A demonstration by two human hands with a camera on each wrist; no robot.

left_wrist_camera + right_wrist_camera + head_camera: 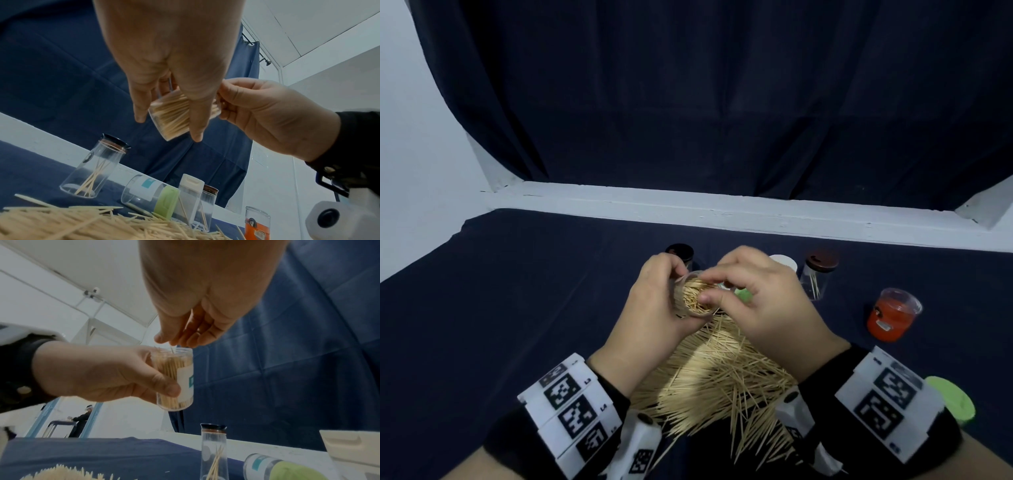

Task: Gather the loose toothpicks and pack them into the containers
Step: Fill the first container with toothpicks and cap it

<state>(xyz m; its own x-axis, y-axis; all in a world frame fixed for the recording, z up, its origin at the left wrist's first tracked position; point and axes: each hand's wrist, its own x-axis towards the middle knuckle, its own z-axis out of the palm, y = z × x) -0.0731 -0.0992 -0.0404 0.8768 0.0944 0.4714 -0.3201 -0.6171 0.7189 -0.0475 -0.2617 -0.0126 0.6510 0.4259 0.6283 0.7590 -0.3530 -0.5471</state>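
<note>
My left hand (654, 308) grips a clear toothpick container (693, 298) that is packed with toothpicks, held tilted above the table. Its white and teal label shows in the right wrist view on the container (176, 378). My right hand (756, 301) has its fingertips bunched at the container's open mouth, pinching a few toothpicks whose tips stick up above the rim. A big pile of loose toothpicks (715, 383) lies on the dark cloth under both wrists. From the left wrist view, the left hand (174, 65) wraps the container (174, 113) and the right hand (267, 116) touches its mouth.
Behind the hands stand a black-lidded jar (680, 253), a brown-lidded jar (818, 274) with a few toothpicks, and a white cap (784, 262). An orange container (892, 315) stands at right, a green lid (952, 401) nearer. A clear labelled container (141, 190) lies on its side.
</note>
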